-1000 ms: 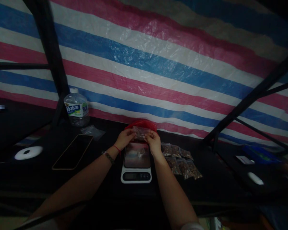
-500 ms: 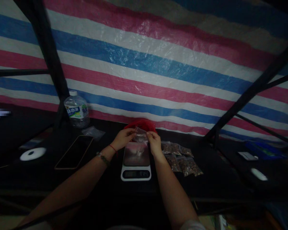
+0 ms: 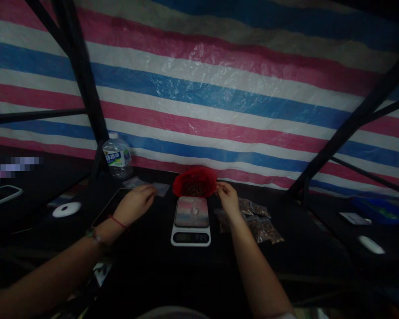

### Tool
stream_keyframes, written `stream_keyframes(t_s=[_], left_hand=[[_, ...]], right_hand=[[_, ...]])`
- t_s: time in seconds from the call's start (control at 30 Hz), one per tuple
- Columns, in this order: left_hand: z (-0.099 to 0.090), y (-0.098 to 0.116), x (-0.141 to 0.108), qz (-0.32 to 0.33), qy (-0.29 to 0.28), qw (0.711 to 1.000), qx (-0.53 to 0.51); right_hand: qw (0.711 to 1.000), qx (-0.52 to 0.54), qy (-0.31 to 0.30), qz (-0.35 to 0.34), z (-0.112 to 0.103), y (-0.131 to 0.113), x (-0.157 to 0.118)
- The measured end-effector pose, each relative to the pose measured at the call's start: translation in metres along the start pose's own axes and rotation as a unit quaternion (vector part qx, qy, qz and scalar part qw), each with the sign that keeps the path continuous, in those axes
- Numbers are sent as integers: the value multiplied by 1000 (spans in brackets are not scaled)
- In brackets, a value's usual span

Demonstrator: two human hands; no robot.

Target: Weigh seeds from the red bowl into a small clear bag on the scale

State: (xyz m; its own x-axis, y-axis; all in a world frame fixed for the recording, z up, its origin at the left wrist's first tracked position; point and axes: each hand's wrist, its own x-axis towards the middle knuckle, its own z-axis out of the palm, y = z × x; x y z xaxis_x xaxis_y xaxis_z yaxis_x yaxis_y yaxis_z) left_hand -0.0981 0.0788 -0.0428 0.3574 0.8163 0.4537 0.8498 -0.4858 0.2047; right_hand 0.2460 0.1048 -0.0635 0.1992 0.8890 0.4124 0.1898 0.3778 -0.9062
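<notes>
A small clear zip bag (image 3: 162,189) is at the fingertips of my left hand (image 3: 136,204), whose fingers are closed, left of the scale. My right hand (image 3: 228,198) is closed in a pinch at the right rim of the red plastic bag (image 3: 177,184). Small dark brown pieces (image 3: 194,189) lie inside that open bag. In front of it stands a white digital scale (image 3: 191,239) with a reflective plate. On the plate sits a small clear cup (image 3: 195,208). Filled zip bags (image 3: 263,228) of brown pieces lie beside my right wrist.
Behind the left hand are a clear plastic bag (image 3: 130,182) and a large labelled bottle (image 3: 117,156). A phone (image 3: 109,208) lies partly under the left hand. A white round object (image 3: 66,209) is further left. Dark metal posts (image 3: 86,84) and a striped sheet (image 3: 199,93) stand behind.
My hands have parted from above the scale. The left moved left with the clear zip bag; the right moved slightly right to the red bag's rim. The red bag's contents and the cup now show plainly.
</notes>
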Motion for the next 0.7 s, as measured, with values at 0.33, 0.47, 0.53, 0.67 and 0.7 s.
stream_keyframes(t_s=[0.33,0.47,0.53,0.67,0.7], left_hand=[[43,-11,-26,-10,-155,988,16],[71,-9,-19,-61,-203,976,38],[82,-9,-21,-77,-223,971,49],[91,-9,-20,-92,-244,964,55],[90,-8,-18,-92,-244,964,50]], right_hand=[[847,-492,-198,29,-49,-26,-50],[793,-557,-237,62,-34,-23,-69],[778,-574,-250,56,-31,-19,-74],[769,-585,-254,42,-30,-12,-74],[769,-584,-257,41,-30,-10,-73]])
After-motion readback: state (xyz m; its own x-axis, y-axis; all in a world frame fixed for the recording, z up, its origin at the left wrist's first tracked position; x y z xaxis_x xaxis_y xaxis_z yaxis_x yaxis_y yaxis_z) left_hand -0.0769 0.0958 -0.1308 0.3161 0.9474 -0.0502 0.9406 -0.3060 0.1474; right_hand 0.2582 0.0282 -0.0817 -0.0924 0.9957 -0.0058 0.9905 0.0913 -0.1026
